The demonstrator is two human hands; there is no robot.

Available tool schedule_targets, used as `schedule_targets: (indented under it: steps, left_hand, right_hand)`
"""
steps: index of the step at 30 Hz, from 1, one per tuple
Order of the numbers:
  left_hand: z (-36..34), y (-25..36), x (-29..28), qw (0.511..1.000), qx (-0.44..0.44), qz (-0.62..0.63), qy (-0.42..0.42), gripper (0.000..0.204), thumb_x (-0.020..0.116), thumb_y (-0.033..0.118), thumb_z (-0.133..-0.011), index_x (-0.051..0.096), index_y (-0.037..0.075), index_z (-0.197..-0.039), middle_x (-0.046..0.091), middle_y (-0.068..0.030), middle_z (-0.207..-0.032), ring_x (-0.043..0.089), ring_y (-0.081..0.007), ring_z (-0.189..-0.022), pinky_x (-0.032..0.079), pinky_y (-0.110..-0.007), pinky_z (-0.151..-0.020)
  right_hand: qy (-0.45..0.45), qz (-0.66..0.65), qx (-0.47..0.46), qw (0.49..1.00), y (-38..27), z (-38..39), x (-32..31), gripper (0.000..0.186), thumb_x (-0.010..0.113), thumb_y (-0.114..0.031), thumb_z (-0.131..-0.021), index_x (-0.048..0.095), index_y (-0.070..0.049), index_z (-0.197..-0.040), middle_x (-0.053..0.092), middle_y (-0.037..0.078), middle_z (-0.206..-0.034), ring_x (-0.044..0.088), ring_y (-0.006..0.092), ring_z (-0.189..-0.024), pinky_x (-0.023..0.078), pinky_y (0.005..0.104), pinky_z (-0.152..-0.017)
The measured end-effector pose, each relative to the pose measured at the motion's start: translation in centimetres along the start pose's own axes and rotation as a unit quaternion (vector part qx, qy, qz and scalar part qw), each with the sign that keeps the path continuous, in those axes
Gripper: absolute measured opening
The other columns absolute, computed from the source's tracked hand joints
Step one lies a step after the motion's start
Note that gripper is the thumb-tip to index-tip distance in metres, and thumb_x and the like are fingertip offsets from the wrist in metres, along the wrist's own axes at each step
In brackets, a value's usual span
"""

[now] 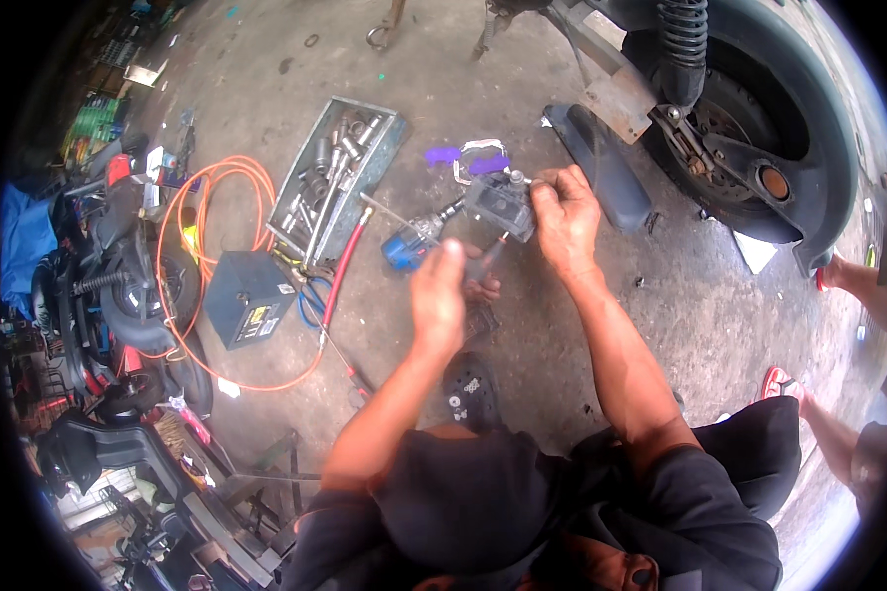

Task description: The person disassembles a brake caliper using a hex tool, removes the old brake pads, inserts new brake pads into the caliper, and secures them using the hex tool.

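Hard floor (710, 364), careful work

There's a big wheel (734, 108) and a tool box (375, 179). The right hand (567, 222) grips the dark part (498, 205) out front. The blurry left hand's (439, 300) fingers seem wrapped around a pointed tool (490, 258). Keep the part steady; go gently.

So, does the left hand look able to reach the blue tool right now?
Probably yes: the blue tool lies close by the left hand, with nothing visible between them. The blurred hand seems to hold a slim tool, which may hinder grasping.
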State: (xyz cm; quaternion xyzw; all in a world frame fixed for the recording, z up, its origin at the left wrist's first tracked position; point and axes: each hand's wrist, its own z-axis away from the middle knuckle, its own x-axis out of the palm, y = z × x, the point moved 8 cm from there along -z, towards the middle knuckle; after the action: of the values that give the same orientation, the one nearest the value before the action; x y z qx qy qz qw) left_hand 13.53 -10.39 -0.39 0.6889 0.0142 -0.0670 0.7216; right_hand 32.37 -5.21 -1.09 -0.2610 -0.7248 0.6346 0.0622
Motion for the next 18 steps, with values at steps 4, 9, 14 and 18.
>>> schedule_targets:
  steps: [4,9,14,18]
  left_hand:
    - [-0.7,-3.0,0.2,0.88,-0.25,0.391,0.101,0.032,0.049,0.033,-0.096,0.053,0.002,-0.095,0.06,-0.0138,-0.079,0.058,-0.0233,-0.061,0.051,-0.037,-0.061]
    - [-1.1,3.2,0.1,0.949,-0.019,0.309,0.066,0.029,0.059,0.019,-0.09,0.049,-0.001,-0.11,0.059,-0.0145,-0.096,0.06,-0.0223,-0.077,0.052,-0.036,-0.069]
    - [-2.5,5.1,0.0,0.968,0.049,0.24,0.045,0.046,0.06,0.005,-0.087,0.039,-0.002,-0.127,0.058,-0.0152,-0.108,0.059,-0.0203,-0.093,0.051,-0.033,-0.078]
    - [-0.9,8.2,-1.3,0.965,0.204,0.036,0.158,0.05,0.058,0.005,-0.086,0.035,-0.004,-0.13,0.061,-0.0154,-0.099,0.058,-0.0145,-0.076,0.049,-0.024,-0.063]
  right_hand:
    - [0.023,-0.064,-0.019,0.997,-0.6,-0.6,0.5,0.014,0.058,-0.012,-0.08,0.064,0.0,-0.084,0.056,0.01,-0.08,0.057,0.0237,-0.074,0.044,0.033,-0.07]
    - [0.02,-0.119,0.002,0.993,-1.9,-0.6,1.5,0.016,0.056,-0.011,-0.081,0.063,0.003,-0.083,0.057,0.011,-0.08,0.056,0.0205,-0.075,0.044,0.0312,-0.071]
    - [0.021,-0.244,0.123,0.962,-1.5,-0.9,2.3,0.017,0.055,-0.011,-0.082,0.061,0.005,-0.082,0.058,0.007,-0.08,0.053,0.0146,-0.076,0.043,0.0291,-0.071]
    - [0.043,-0.235,0.094,0.966,-3.6,-0.6,2.0,0.017,0.055,-0.011,-0.084,0.061,0.005,-0.083,0.057,0.007,-0.081,0.053,0.0143,-0.078,0.043,0.0282,-0.072]
